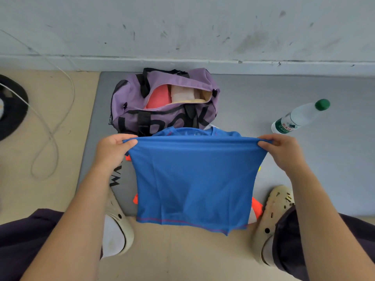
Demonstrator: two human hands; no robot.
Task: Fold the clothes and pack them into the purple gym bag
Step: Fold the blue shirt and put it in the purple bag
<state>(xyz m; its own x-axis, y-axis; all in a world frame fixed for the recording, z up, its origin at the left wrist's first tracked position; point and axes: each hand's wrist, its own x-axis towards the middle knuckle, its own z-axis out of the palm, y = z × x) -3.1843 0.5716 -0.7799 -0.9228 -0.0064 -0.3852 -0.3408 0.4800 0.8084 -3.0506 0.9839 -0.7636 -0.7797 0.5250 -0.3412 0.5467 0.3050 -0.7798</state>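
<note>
The left hand [112, 148] and right hand [281, 148] each pinch one end of a folded edge of a blue shirt [192, 179], fingers curled round the cloth, holding it stretched level between them. The shirt hangs down from that edge over the floor, its hem with a reddish stitch line at the bottom and its collar showing just behind the held fold. Just beyond it, on a grey mat [263, 98] by the wall, sits the purple bag [162, 98], unzipped, with a pink item [158, 97] and a pale folded item [181, 93] inside. Orange cloth [256, 207] peeks out from behind the shirt at both sides. A water bottle [300, 116] with a green cap lies on the mat to the right. Beige clogs [272, 220] stand either side of the shirt, and a white cable [50, 126] loops over the floor at left.
</note>
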